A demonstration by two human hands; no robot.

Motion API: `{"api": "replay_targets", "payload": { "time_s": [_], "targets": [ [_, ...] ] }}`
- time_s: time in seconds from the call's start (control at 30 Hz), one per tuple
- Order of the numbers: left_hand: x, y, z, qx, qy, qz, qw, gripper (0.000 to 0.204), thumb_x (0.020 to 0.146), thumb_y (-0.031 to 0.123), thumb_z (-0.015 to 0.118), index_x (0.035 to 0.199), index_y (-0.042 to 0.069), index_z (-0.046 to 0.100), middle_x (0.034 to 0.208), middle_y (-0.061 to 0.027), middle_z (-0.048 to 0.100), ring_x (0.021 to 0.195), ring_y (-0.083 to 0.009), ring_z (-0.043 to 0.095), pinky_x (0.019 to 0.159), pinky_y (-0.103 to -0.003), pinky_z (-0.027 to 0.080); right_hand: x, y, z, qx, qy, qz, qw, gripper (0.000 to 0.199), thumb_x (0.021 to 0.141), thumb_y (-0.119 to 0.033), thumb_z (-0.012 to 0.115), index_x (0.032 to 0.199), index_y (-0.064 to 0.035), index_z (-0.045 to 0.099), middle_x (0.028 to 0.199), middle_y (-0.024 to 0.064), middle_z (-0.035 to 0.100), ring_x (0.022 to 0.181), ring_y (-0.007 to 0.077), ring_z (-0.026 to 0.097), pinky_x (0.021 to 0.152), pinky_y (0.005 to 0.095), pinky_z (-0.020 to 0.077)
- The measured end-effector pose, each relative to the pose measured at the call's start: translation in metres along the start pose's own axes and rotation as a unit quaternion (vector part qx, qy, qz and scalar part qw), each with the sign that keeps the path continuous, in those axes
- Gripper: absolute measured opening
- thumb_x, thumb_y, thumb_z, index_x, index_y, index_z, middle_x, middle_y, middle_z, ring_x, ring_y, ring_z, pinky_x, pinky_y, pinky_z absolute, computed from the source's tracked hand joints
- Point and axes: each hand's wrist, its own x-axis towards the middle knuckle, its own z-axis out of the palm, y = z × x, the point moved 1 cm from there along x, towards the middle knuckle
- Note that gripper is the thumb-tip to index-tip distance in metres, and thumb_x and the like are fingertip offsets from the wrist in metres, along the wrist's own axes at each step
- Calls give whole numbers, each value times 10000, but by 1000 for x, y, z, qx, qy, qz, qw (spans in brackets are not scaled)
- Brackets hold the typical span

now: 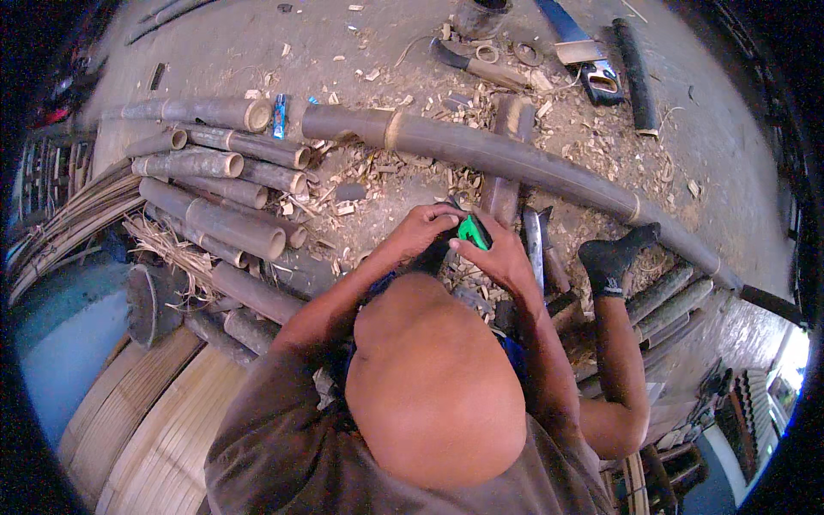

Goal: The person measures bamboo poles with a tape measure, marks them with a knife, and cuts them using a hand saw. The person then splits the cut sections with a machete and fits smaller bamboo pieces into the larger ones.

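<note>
Close together in the middle of the view, my left hand (427,227) and my right hand (499,251) both grip a small bright green and black object (472,232). Its kind I cannot make out, since fingers cover much of it. The fingers of each hand are bent around its edges. Just beyond the hands, a long bamboo pole (489,154) lies across a shorter bamboo piece (508,193). A metal blade (533,245) lies beside my right hand.
Cut bamboo lengths (219,215) are piled at the left, above flat bamboo slats (163,429). At the far side are a hand saw (579,51), a curved chopping knife (476,67) and a bucket (482,17). Wood chips (378,176) litter the floor.
</note>
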Motion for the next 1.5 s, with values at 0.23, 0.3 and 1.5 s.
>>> {"api": "replay_targets", "payload": {
  "time_s": [0.23, 0.3, 1.5],
  "targets": [
    [-11, -7, 5, -107, 12, -81, 991, 220, 919, 215, 680, 1054, 41, 674, 960, -31, 667, 922, -102, 602, 839, -278, 482, 4, 1, -5, -61, -53, -29, 996, 799, 775, -606, 737, 1395, -137, 550, 1156, 245, 690, 1072, 463, 651, 938, 514, 519],
    [-10, -3, 3, -139, 51, -99, 984, 207, 914, 209, 683, 1046, 51, 663, 932, -25, 654, 892, -104, 603, 804, -282, 492, 3, 17, -13, -77, -35, -21, 996, 743, 779, -557, 740, 1382, -165, 557, 1151, 230, 692, 1065, 460, 654, 921, 518, 530],
    [51, 0, -138, -64, 473, 103, 873, 275, 919, 183, 719, 1103, 7, 615, 1031, -97, 650, 874, -219, 666, 703, -363, 605, -15, 47, -103, -278, 101, -13, 955, 524, 847, -408, 659, 1343, -240, 628, 1145, 231, 633, 1048, 440, 631, 912, 511, 531]
  ]
}}
